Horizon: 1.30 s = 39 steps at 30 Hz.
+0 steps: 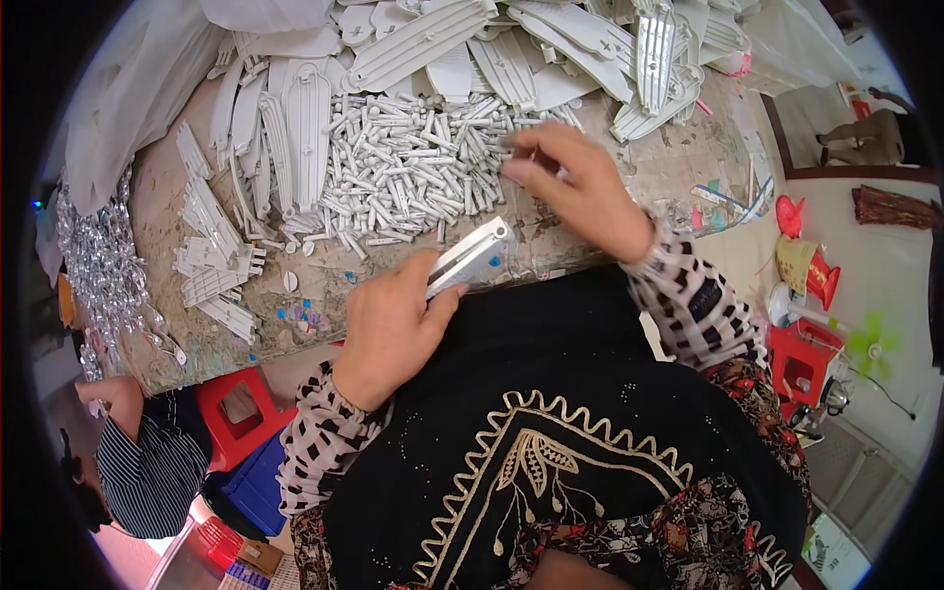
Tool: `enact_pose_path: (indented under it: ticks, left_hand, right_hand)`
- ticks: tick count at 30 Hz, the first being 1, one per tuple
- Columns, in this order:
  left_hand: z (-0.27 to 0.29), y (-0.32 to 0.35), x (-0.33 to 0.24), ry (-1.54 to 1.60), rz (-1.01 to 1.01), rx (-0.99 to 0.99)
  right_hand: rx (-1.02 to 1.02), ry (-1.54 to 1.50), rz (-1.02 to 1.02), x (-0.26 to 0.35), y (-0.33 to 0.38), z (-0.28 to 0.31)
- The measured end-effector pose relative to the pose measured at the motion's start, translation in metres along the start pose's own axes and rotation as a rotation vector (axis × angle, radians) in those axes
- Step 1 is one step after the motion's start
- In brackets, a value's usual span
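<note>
While the left hand (388,329) is gripping a flat white plastic strip (470,257) at mid frame, fingers closed round its lower end, the strip is angling up to the right over the near edge of the desk (324,285). Right hand (580,187) is reaching to the right edge of the pile of small white pegs (408,167) at upper centre, fingers (526,147) pinched narrow on the pegs; cannot tell whether one is actually held. Larger white ribbed plastic panels (305,118) are lying along the top and upper left of the desk, more of them stacking at upper right. Short white comb-like pieces (216,256) are sitting at the left, apart from the pegs. Shiny silver metal parts (93,256) are heaping at the far left rim. Another person in a striped shirt (147,462) is sitting at lower left beside a red stool (236,413). Red plastic items (806,344) are standing on the floor at right.
</note>
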<state>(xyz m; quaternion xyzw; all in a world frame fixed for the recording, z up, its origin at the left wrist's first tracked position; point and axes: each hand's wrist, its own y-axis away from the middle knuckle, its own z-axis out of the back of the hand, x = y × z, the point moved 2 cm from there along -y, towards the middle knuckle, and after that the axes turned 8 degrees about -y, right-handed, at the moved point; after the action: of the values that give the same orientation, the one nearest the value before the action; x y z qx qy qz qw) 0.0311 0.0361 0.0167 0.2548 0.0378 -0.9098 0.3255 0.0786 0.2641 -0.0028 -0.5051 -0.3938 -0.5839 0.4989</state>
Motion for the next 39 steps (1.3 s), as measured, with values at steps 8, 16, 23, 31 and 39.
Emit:
enact_pose_path:
  ticks: [8,16,23,31,39]
  left_hand:
    - [-0.007,-0.003,0.0,-0.301,0.008,-0.039]
    - [-0.012,-0.006,0.008,-0.308,0.022,0.032]
    - [-0.009,-0.009,0.005,-0.318,0.001,0.051]
    - [-0.008,-0.008,0.002,-0.382,-0.047,0.004]
    - [-0.012,-0.004,0.004,-0.398,-0.094,-0.085]
  right_hand:
    - [-0.191,0.813,0.482,-0.019,-0.039,-0.011]
    - [-0.049,0.365,0.311,0.0,0.005,0.001]
    - [0.206,0.396,0.229,0.001,0.025,-0.004]
    - [0.37,0.781,0.429,0.037,0.009,-0.028]
    - [0.537,1.263,0.349,0.035,0.011,-0.067]
